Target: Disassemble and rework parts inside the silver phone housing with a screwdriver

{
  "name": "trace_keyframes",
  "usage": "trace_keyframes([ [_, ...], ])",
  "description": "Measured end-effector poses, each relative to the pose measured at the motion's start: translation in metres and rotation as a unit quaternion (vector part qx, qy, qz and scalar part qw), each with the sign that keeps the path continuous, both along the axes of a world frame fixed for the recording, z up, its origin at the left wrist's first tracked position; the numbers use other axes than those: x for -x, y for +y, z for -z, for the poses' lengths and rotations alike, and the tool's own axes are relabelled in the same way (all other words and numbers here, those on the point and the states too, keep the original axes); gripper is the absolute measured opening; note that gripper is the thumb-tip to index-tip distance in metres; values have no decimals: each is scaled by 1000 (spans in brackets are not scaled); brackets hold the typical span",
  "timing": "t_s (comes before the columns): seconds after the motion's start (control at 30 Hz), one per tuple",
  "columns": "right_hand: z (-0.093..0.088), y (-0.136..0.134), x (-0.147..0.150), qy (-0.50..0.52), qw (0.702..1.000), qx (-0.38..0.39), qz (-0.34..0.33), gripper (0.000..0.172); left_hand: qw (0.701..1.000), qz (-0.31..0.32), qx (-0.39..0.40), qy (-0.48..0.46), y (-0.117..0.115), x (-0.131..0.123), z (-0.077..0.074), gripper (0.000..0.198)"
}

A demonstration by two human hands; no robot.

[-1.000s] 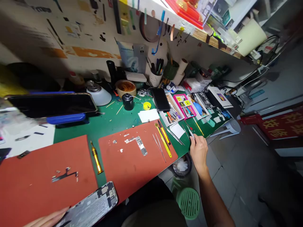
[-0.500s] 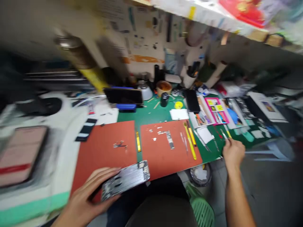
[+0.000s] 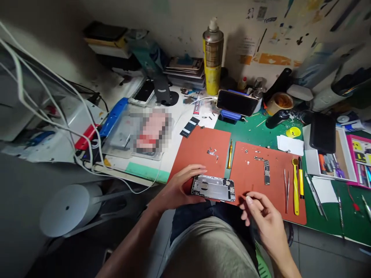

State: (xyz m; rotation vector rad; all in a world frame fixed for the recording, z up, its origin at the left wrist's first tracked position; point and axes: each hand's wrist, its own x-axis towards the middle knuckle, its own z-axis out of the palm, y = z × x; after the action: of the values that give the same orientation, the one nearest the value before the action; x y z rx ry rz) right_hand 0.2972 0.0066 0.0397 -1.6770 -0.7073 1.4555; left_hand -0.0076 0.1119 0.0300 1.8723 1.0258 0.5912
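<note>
My left hand (image 3: 177,189) grips an opened silver phone housing (image 3: 213,188) by its left end, holding it at the near edge of two orange work mats (image 3: 255,181). Just right of the housing, my right hand (image 3: 264,221) has its fingers curled with thumb and forefinger pinched; whatever sits in the pinch is too small to make out. A small circuit board (image 3: 266,172) and loose metal bits lie on the right mat. A flex part (image 3: 213,153) rests on the left mat, with a gold screwdriver (image 3: 229,154) between the mats.
Tweezers (image 3: 286,184), a yellow pry tool (image 3: 295,185) and more tools lie at the right on the green mat (image 3: 261,129). A spray can (image 3: 213,56), a phone on a blue stand (image 3: 236,103), cables and stacked devices fill the back and left.
The view swung left. My right hand came from the tools at the table's right edge to beside the housing. My left hand brought the housing up to the mats.
</note>
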Motion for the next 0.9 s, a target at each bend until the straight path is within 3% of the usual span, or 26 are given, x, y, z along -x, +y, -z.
trace_keyframes([
  [0.1,2,9,20,28,1000,-7,2,51,1000,-8,-2,-17,-2,0,5,80],
  [0.4,0,15,36,48,998,-30,21,40,999,-42,10,8,-6,-4,3,79],
  [0.9,1,8,38,52,997,-44,48,41,999,-34,-7,20,-8,-3,9,80],
])
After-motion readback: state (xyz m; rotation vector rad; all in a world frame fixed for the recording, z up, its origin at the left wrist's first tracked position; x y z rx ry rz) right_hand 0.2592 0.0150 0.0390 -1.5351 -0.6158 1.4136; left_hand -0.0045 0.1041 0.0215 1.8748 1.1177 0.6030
